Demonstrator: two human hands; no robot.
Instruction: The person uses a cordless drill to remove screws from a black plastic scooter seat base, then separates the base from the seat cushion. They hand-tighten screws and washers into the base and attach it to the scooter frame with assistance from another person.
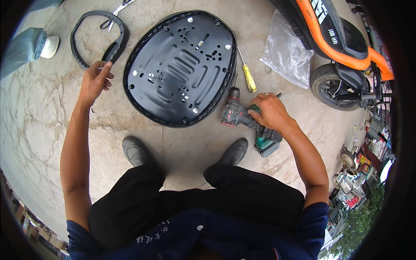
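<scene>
A black seat base pan (180, 69) lies underside up on the concrete, with slots, holes and bright bolts in it. My left hand (96, 82) is left of it, fingers loosely curled and apart, holding nothing. Its fingertips are at the lower end of a black ring-shaped trim (78, 45); contact is unclear. My right hand (271, 110) is closed over a teal cordless driver (265, 149), whose body it mostly hides; a dark bit sticks out beyond the fingers. Against that driver lies a grey cordless drill (234, 113). A yellow-handled screwdriver (248, 79) lies just above.
Scissors (113, 17) lie beyond the ring trim. A clear plastic bag (288, 52) is on the ground beside an orange and black scooter (342, 43). Another person's leg and white shoe (50, 47) are at far left. My shoes (138, 151) stand in front of the pan.
</scene>
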